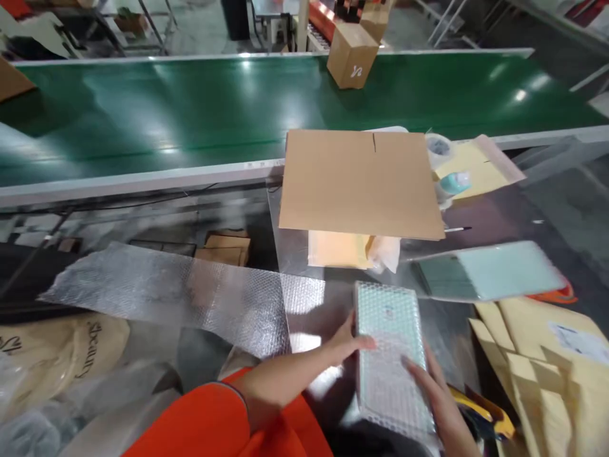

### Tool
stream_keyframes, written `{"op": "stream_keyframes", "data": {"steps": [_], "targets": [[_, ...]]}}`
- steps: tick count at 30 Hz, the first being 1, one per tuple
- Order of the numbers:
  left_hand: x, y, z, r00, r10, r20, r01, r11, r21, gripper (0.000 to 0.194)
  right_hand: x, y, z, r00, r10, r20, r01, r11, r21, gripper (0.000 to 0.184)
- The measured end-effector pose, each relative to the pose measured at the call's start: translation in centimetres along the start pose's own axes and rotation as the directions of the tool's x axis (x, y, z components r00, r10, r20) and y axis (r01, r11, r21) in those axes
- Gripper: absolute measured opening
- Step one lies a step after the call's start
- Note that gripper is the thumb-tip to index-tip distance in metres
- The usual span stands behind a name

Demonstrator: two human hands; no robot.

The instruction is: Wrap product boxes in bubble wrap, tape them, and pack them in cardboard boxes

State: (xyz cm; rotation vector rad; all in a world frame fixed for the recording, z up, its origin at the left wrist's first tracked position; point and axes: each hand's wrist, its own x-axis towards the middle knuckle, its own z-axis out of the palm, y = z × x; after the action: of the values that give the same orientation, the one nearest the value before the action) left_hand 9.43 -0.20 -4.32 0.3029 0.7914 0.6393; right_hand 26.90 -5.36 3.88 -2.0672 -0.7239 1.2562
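the left hand [351, 343] and right hand [435, 387] are pinching opposite long edges of the wrapped box [391, 355]; bubble wrap [238, 298] is lying to its left, overhanging the table [333, 304].

Left hand [349, 341] and right hand [436, 395] sit apart (fingers [417, 374] slightly bent).

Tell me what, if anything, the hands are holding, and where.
A bubble-wrapped pale green package: the left hand is at its left long edge, the right hand at its right long edge, nearer the person.
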Motion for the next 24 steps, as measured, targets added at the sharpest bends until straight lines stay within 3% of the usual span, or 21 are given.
{"op": "stream_keyframes", "data": {"steps": [4,8,12,15,19,24], "targets": [[-1.7,1.3,-3.2,0.999,0.023,-0.04,-0.022,0.999,0.035,0.077,-1.6,-0.2,3.6,0.987,-0.159,-0.011,0.155,0.97,-0.186,0.09],[-3.3,1.7,-5.5,0.975,0.17,-0.144,-0.13,0.958,0.256,0.059,-2.7,-0.1,6.5,0.954,-0.297,-0.04,0.258,0.882,-0.395,0.093],[-4.1,1.8,-7.2,0.907,0.304,-0.293,-0.093,0.821,0.563,0.039,-4.2,-0.5,10.6,0.942,-0.311,-0.123,0.167,0.757,-0.631,0.089],[-4.6,2.1,-8.3,0.852,0.358,-0.382,-0.037,0.769,0.638,0.036,-5.5,-0.9,14.5,0.925,-0.337,-0.176,0.086,0.636,-0.767,0.08],[-5.4,2.8,-8.8,0.864,0.338,-0.373,-0.029,0.773,0.633,0.037,-6.5,-1.0,18.4,0.885,-0.416,-0.208,0.045,0.522,-0.852,0.075],[-6.5,3.7,-8.1,0.874,0.305,-0.379,0.001,0.777,0.629,0.038,-7.1,-1.2,20.3,0.869,-0.435,-0.234,0.006,0.483,-0.876,0.072]]}}
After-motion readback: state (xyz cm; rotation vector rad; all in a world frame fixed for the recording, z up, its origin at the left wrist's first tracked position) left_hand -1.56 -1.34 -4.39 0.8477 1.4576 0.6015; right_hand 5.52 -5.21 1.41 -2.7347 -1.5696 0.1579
